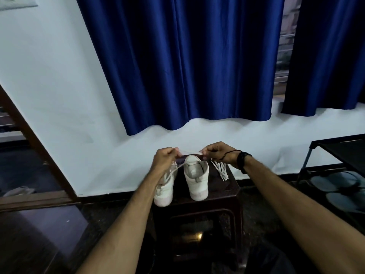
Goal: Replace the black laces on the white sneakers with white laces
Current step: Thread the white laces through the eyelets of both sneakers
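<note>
Flanking blue curtain [185, 62]: dark stool [227, 196] (sneakers [195, 177] atop)

Two white sneakers [180, 180] fill the middle of the small dark stool [233, 192]. Loose white laces [221, 171] lie at its right edge. A black rack [335, 155] stands at right. The stool's near edge is bare.

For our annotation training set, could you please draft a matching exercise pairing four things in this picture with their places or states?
Things:
1. white lace
2. bundle of white laces
3. blue curtain
4. left sneaker

Places or states:
A. lying on the dark stool, right of the sneakers
B. hanging against the wall behind
C. stretched between the left hand and right hand
D. standing partly under the left forearm

Pairs: 1-C, 2-A, 3-B, 4-D
</note>
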The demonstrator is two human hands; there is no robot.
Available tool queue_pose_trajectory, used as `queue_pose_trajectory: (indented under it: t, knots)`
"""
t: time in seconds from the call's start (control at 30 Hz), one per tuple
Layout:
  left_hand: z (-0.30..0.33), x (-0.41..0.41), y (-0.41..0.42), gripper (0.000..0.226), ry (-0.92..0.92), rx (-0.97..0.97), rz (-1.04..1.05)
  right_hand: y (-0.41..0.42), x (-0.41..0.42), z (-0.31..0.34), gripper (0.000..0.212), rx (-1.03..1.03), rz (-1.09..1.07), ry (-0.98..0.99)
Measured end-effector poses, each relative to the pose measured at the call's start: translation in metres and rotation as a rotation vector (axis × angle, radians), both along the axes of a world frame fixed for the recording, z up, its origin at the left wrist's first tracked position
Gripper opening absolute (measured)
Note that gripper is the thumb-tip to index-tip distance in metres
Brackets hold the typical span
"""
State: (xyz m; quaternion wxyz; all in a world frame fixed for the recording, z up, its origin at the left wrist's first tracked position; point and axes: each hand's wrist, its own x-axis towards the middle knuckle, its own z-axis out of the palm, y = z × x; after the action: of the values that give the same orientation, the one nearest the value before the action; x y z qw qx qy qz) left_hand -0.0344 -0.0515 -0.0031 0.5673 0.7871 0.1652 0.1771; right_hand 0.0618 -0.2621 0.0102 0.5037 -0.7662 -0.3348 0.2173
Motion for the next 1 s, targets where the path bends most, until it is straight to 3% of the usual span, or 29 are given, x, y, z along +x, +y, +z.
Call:
queue_pose_trajectory:
  t: [0.1,0.17,0.23,0.3,0.4,0.57,0.7,0.9,1.0]
  knots:
    - [-0.008,-0.005,0.015,0.030,0.079,0.072,0.215,-0.010,0.009,-0.008,0.010,-0.057,-0.140,-0.095]
    - [-0.014,-0.007,0.014,0.027,0.245,0.439,0.351,-0.007,0.011,-0.015,0.003,-0.090,-0.286,-0.194]
    - [-0.018,-0.003,0.003,0.039,0.145,0.605,0.281,0.004,0.007,-0.021,0.003,-0.094,-0.326,-0.310]
    - [-0.014,0.005,-0.019,0.040,0.020,0.288,0.007,0.020,0.001,-0.027,0.002,-0.069,-0.291,-0.399]
    - [-0.017,0.021,-0.039,0.024,0.073,-0.004,-0.219,0.038,0.002,-0.033,0.003,-0.031,-0.320,-0.480]
    - [-0.028,0.031,-0.025,0.035,0.133,0.253,-0.161,0.039,0.009,-0.049,0.015,-0.042,-0.367,-0.468]
    - [-0.034,0.036,-0.008,0.022,0.095,0.413,0.104,0.036,0.024,-0.076,0.021,-0.131,-0.538,-0.396]
    - [-0.051,0.069,-0.021,0.024,0.221,0.482,0.074,0.062,0.053,-0.086,0.005,-0.370,-0.506,-0.147]
    - [-0.057,0.087,-0.031,0.026,0.268,0.616,0.016,0.072,0.062,-0.092,0.016,-0.351,-0.542,-0.112]
